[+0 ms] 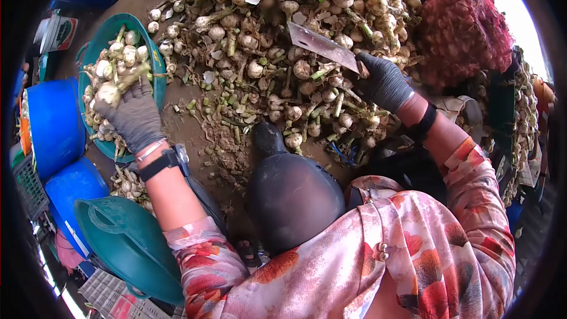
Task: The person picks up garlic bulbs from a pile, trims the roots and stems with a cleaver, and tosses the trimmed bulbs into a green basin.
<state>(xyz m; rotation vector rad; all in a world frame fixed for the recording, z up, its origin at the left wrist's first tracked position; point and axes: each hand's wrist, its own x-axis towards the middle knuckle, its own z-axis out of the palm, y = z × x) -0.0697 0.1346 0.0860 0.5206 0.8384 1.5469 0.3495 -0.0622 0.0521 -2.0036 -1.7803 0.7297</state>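
Observation:
My right hand (384,81), in a grey glove, is closed round the handle of a wide-bladed knife (323,46). The blade points up and left over a big heap of garlic bulbs (254,41) with stems, roots and soil on them. My left hand (134,117), also gloved, is over a green basket (158,77) at the left. Between its thumb and fingers is a garlic bulb (108,94) with a thick stem slanting up to the right. More trimmed bulbs fill the basket below it.
Cut stem pieces (227,109) litter the ground before the heap. Blue tubs (56,127) and another green basket (127,242) line the left side. A red net sack of garlic (463,32) stands at the upper right. My dark-covered knee (292,195) is in the lower middle.

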